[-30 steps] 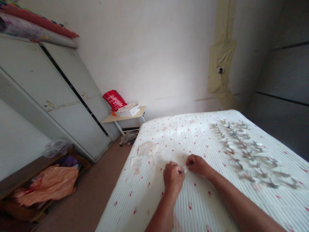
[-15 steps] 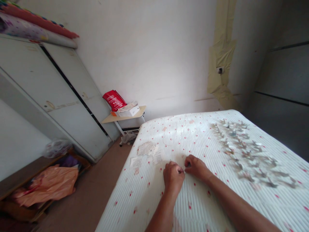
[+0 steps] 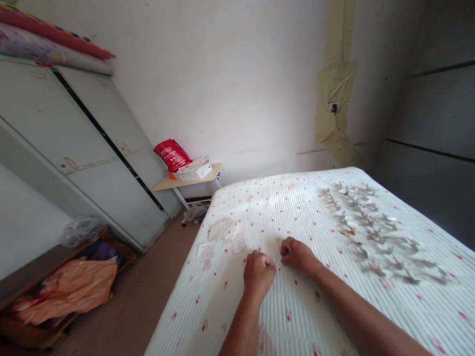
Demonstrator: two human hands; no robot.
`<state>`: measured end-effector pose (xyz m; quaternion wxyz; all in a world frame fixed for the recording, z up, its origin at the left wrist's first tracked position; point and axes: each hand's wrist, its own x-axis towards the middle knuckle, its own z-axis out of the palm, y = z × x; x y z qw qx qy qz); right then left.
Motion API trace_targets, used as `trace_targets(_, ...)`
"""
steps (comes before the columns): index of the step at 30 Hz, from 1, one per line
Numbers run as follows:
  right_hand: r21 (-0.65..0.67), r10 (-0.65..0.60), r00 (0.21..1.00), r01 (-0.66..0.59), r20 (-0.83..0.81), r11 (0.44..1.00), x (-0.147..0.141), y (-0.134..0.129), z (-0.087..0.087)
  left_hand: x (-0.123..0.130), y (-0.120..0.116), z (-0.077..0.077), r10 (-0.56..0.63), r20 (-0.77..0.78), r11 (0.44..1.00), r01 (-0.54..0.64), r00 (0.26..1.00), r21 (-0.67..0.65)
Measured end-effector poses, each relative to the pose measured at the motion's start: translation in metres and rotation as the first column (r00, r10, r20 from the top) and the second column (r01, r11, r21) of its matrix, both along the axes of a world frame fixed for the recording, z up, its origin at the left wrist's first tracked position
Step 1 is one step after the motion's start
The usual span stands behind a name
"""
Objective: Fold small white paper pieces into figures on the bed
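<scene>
Above the middle of the bed, my left hand (image 3: 259, 271) is closed with its fingers curled, and what is in them is hidden. A short gap to the right, my right hand (image 3: 298, 253) pinches a small whitish piece of paper (image 3: 279, 261), whose shape is too small to make out. Beyond my left hand lie several loose squares of printed paper (image 3: 241, 243), some overlapping. Rows of small folded paper figures (image 3: 374, 232), looking like cranes, stand on the bed to the right of my right hand.
A quilted white bed cover (image 3: 289, 306) with red dots lies beneath both arms. Past its far left corner, a small table (image 3: 166, 185) carries a red bag (image 3: 172, 155) and a white box (image 3: 196, 172). Grey cabinets (image 3: 96, 163) and an orange plastic bag (image 3: 70, 289) are at left.
My hands have drawn slightly apart, the left one moving left and a little down. The whole view has shifted slightly. Paper squares and folded figures lie as before.
</scene>
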<state>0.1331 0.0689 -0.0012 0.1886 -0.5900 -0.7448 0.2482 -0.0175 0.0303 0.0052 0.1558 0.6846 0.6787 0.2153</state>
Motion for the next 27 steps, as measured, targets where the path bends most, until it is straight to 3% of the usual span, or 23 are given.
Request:
trace_targets(5,-0.008,0.0,1.0,0.0,0.006,1.0,0.0,0.001,0.0,0.009,-0.002,0.002,0.076,-0.068,0.994,-0.071,0.995,0.085)
trace_targets(16,-0.006,-0.01,1.0,0.01,-0.007,1.0,-0.001,0.001,0.0,0.016,-0.003,-0.006,0.068,-0.19,0.998,-0.067,0.979,0.01)
trace_targets(27,-0.001,-0.001,1.0,0.0,-0.011,1.0,0.002,0.0,0.001,0.01,-0.003,-0.009,0.042,-0.127,0.998,-0.048,0.991,-0.049)
